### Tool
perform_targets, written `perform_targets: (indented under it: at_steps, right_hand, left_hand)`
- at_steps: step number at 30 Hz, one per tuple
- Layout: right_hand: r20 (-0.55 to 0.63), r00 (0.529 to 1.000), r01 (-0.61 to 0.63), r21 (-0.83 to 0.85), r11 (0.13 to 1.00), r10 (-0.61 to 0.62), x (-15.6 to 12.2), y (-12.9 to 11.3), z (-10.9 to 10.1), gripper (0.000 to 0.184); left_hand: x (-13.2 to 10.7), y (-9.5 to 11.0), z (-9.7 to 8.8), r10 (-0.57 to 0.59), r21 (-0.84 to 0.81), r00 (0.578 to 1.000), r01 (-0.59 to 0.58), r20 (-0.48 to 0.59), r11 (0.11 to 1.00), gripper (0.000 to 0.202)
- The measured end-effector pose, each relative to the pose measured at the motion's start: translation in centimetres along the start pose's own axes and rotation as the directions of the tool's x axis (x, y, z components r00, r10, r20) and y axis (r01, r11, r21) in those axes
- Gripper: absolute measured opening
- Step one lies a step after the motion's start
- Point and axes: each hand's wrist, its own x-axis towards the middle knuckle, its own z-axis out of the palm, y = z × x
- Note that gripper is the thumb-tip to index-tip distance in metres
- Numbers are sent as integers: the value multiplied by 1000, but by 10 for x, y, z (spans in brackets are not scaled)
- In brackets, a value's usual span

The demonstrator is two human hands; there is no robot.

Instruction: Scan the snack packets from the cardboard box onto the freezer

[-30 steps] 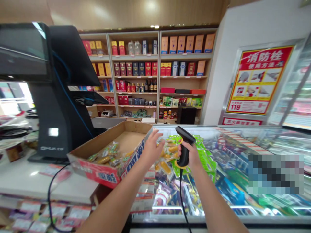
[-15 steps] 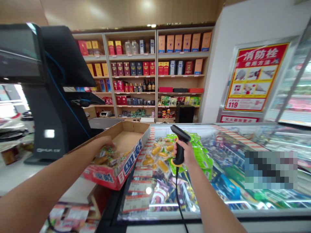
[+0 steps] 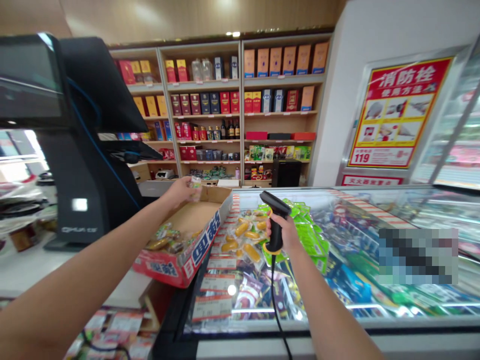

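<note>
Beside a glass-topped chest freezer [image 3: 360, 194], a cardboard box [image 3: 176, 265] holds snack packets [image 3: 165, 237]. The left hand [image 3: 182, 191] grips one small packet [image 3: 195, 189] above the box; the right hand [image 3: 281, 232] clenches a corded barcode scanner [image 3: 275, 220].

- The barcode scanner [image 3: 275, 225] is black plastic, a little glossy.
- Its cable [image 3: 273, 285] is black rubber, smooth.
- The box [image 3: 191, 215] is brown cardboard, matt and rough inside, with printed paper outside.
- The snack packets [image 3: 242, 237] are clear plastic film, very shiny.
- The freezer lid [image 3: 352, 210] is smooth, glossy glass.
- The shelves [image 3: 240, 125] are pale wood, smooth.
</note>
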Motion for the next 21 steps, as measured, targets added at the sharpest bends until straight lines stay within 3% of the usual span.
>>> perform_targets:
  at_steps: [3,5,8,11,13,16,21]
  right_hand:
    - [12,1000,13,-8,1000,-13,0,1,0,30]
    - [5,1000,11,-6,1000,-11,1,3,-1,29]
    - [-6,1000,7,-8,1000,-7,1,4,-1,29]
    - [1,1000,10,-36,999,-10,2,6,-3,28]
    - [29,999,15,-93,996,-12,1,6,-4,26]
    - [156,987,-5,-239,971,43,-1,7,-4,22]
    - [353,926,16,-395,919,135,-7,10,6,23]
  left_hand:
    - [-43,29,34,-46,-184,986,76,163,980,35]
    - [-75,28,64,-41,-302,969,117,246,946,38]
    - [-104,-1,111,-41,-436,963,159,268,886,39]
    - [-102,-45,144,-19,-513,992,81,125,855,40]
    - [-92,-72,152,-33,-542,999,47,35,839,43]
    - [-82,-99,149,-65,-579,997,34,-34,815,47]
    - [-86,-111,146,-52,-613,998,27,-23,789,46]
